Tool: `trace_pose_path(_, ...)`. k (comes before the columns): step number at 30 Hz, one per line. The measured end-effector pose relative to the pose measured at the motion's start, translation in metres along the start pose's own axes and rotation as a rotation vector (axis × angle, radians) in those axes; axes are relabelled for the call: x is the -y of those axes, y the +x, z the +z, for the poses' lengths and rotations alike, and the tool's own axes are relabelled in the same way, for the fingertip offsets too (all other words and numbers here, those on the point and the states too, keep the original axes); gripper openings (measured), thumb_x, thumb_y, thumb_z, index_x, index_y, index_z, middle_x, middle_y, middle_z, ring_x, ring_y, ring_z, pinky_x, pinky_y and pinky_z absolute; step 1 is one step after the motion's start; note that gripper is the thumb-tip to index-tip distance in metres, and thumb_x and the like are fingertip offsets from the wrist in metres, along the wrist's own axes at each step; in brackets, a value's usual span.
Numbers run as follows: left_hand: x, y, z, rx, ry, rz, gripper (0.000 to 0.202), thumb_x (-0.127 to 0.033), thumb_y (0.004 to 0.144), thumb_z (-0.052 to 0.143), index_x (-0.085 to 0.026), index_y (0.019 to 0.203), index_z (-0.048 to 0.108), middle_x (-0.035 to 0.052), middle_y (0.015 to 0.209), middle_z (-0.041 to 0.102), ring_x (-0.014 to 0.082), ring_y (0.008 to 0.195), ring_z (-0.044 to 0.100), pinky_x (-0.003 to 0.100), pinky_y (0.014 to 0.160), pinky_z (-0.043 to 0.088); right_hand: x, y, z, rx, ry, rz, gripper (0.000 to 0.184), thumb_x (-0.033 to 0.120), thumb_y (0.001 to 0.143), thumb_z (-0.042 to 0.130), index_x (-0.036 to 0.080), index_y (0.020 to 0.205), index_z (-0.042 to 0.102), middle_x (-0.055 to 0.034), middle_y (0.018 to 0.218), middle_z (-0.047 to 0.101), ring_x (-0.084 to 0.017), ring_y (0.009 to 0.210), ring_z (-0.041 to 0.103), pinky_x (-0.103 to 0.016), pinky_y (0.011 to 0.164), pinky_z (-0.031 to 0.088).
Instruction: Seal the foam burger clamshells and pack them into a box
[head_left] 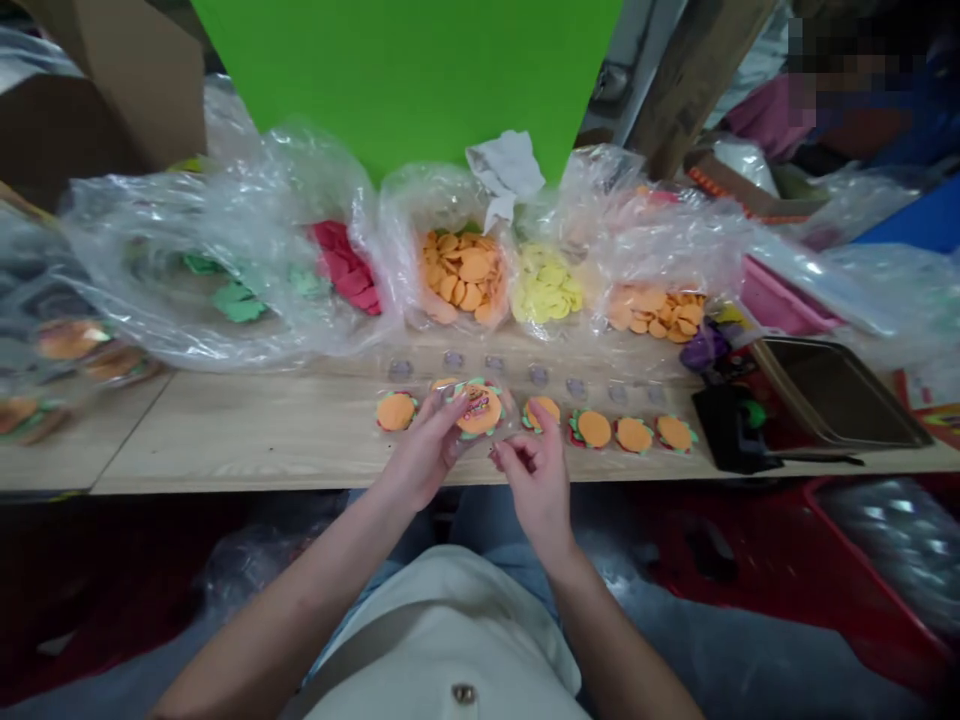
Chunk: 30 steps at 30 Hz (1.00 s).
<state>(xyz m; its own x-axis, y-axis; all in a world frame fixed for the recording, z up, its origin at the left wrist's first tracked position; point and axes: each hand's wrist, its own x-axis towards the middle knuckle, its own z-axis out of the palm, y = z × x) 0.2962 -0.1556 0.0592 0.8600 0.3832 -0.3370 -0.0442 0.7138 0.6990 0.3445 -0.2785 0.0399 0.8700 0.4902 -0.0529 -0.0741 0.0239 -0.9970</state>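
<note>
A round orange foam burger piece (480, 408), edged with green and red, is pinched at its rim by the left hand (421, 452) and held over the front part of a wood-grain table (225, 432). The right hand (531, 478) is curled just below and beside it; whether anything is gripped by its fingers cannot be told. Just right of the grip, a second burger piece (541, 410) is seen, and a row of similar pieces (634, 435) extends toward the right, parallel to the table's front edge. Another lies left of the hands (395, 411). Behind them, a clear dimpled plastic sheet (536, 375) is laid, with bags of orange discs (461, 275) and yellow discs (544, 285) along the far edge. The step is judged to be the handling of one piece, for which a steady pinch seems to be called for.
</note>
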Motion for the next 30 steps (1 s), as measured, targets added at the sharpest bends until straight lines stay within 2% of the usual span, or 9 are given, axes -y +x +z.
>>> trace_pose_path(5,-0.004,-0.005,-0.007,-0.018,-0.031,0.038,0.031,-0.028,0.078,0.061,-0.019,0.107,0.054,0.0065,0.115,0.058,0.0171,0.095,0.060,0.023,0.071,0.051,-0.003,0.001,0.018,-0.021,-0.002,0.022,0.058,0.027,0.076,0.058,0.023,0.128,0.032,0.0027,0.071,0.058,-0.013,0.063,0.055,-0.029,0.064,0.047)
trace_pose_path(9,-0.011,-0.005,-0.009,0.008,-0.051,0.041,0.029,-0.031,0.080,0.058,-0.017,0.105,0.056,0.0076,0.109,0.061,0.0173,0.090,0.062,0.023,0.067,0.051,-0.019,-0.001,0.012,0.039,-0.047,0.095,0.056,0.035,0.074,0.061,0.021,0.123,0.038,-0.0021,0.083,0.060,-0.015,0.071,0.057,-0.030,0.064,0.048)
trace_pose_path(13,-0.020,-0.007,-0.018,-0.066,-0.034,0.103,0.027,-0.029,0.077,0.061,-0.017,0.101,0.057,0.0066,0.106,0.063,0.0173,0.089,0.062,0.024,0.069,0.051,-0.020,-0.015,-0.003,-0.116,-0.450,0.023,0.025,0.039,0.074,0.060,0.017,0.087,0.061,-0.0034,0.078,0.061,-0.016,0.071,0.056,-0.030,0.068,0.046)
trace_pose_path(15,-0.023,-0.010,-0.023,-0.105,-0.010,0.132,0.030,-0.027,0.075,0.064,-0.018,0.102,0.057,0.0058,0.106,0.063,0.0168,0.090,0.061,0.024,0.071,0.050,-0.012,-0.020,0.000,-0.124,-0.501,0.013,0.024,0.040,0.076,0.057,0.017,0.078,0.064,-0.0034,0.074,0.063,-0.015,0.069,0.056,-0.029,0.068,0.045)
trace_pose_path(20,-0.028,-0.016,-0.030,-0.105,0.016,0.165,0.034,-0.028,0.074,0.065,-0.019,0.105,0.054,0.0055,0.106,0.062,0.0164,0.093,0.060,0.025,0.076,0.048,0.004,-0.007,0.038,0.117,-0.053,0.303,0.026,0.040,0.073,0.060,0.016,0.080,0.066,-0.0039,0.069,0.065,-0.015,0.064,0.058,-0.026,0.056,0.046)
trace_pose_path(24,-0.033,-0.034,-0.037,-0.157,0.022,0.207,0.042,-0.029,0.072,0.067,-0.021,0.110,0.050,0.0045,0.106,0.061,0.0164,0.093,0.059,0.025,0.077,0.047,-0.005,0.001,0.067,0.218,0.241,0.356,0.023,0.038,0.070,0.065,0.016,0.073,0.063,-0.0015,0.063,0.062,-0.012,0.060,0.056,-0.025,0.059,0.046)
trace_pose_path(26,-0.035,-0.048,-0.048,-0.180,0.004,0.210,0.047,-0.029,0.071,0.067,-0.022,0.113,0.046,0.0043,0.103,0.062,0.0168,0.089,0.061,0.026,0.075,0.048,-0.015,-0.004,0.081,0.358,0.190,0.341,0.025,0.041,0.073,0.061,0.017,0.075,0.063,-0.0029,0.066,0.063,-0.014,0.063,0.057,-0.027,0.061,0.047)
trace_pose_path(28,-0.042,-0.058,-0.070,-0.218,-0.009,0.224,0.047,-0.033,0.072,0.065,-0.022,0.113,0.045,0.0055,0.101,0.063,0.0184,0.086,0.062,0.028,0.071,0.049,-0.028,-0.008,0.096,0.626,-0.043,0.281,0.029,0.044,0.075,0.056,0.018,0.083,0.065,-0.0064,0.075,0.066,-0.018,0.068,0.060,-0.031,0.064,0.049)
trace_pose_path(30,-0.067,-0.066,-0.106,-0.390,0.028,0.327,0.041,-0.038,0.074,0.060,-0.019,0.109,0.048,0.0070,0.095,0.064,0.0197,0.083,0.062,0.030,0.067,0.049,-0.042,-0.010,0.110,0.916,-0.371,0.078,0.029,0.043,0.068,0.062,0.022,0.087,0.067,-0.0072,0.083,0.068,-0.022,0.078,0.062,-0.034,0.072,0.050)
